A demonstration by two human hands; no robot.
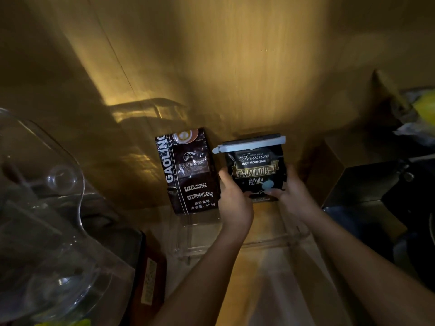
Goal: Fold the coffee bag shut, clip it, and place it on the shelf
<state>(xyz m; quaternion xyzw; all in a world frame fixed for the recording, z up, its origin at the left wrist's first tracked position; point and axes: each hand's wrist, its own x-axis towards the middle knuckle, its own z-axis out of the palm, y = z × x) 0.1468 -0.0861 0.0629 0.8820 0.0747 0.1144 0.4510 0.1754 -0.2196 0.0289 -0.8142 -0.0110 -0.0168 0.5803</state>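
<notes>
A black coffee bag (pixel 255 169) with gold lettering stands upright against the wooden back wall, its folded top held by a pale blue clip (pixel 249 144). My left hand (pixel 234 198) grips the bag's lower left side. My right hand (pixel 292 192) grips its lower right side. The bag's bottom sits at a clear acrylic shelf (pixel 270 242), whose rim shows below my hands; whether the bag rests on it I cannot tell.
A second dark coffee bag (pixel 190 171) stands just left of the held one. Clear glassware (pixel 47 208) fills the left. A dark box (pixel 367 184) and a yellow object (pixel 423 107) sit at the right. The scene is dim with warm light.
</notes>
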